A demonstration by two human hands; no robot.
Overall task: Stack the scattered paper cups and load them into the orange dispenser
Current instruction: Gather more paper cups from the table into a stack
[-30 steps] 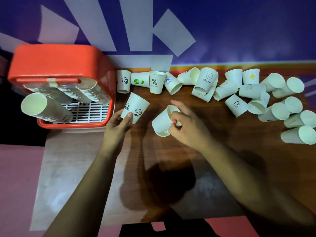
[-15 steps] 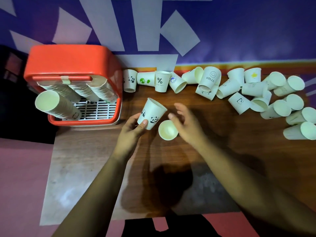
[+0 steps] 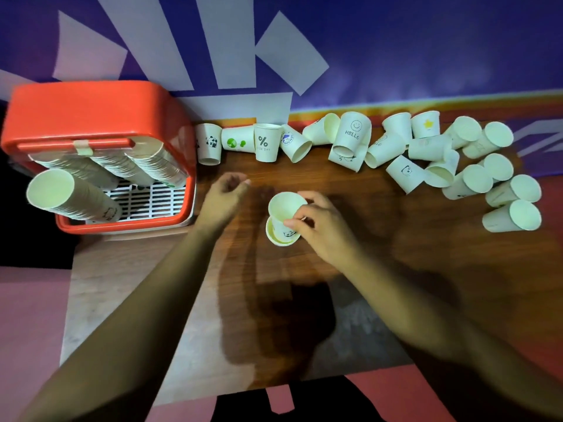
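Since half a second ago the panda cup (image 3: 286, 208) has left the left hand (image 3: 224, 197) and gone mouth-up into the plain cup (image 3: 275, 238) standing on the table (image 3: 396, 269). The right hand (image 3: 323, 229) has closed in on it.

That right hand now pinches the panda cup's wall between thumb and fingertips. The cup is tilted and only partly seated in the plain cup, which is just left of the hand. The left hand hangs empty with its fingers loosely curled, a little further out and left of the pair.

These cups are probably very light, thin-walled and easily crushed, and stiffest at the rolled rim. A gentle hold high on the wall near the rim should suit them, since a hard push could jam one in another.

So far two cups are nested. Beyond both hands the loose cups (image 3: 352, 134) run rightward, about nineteen of them. They overlap, so the count is uncertain. Some stand and many lie on their sides.

Far left of the left hand is the one orange dispenser (image 3: 91, 108). It holds four stacks (image 3: 70, 197), one of them leaning out at the front.
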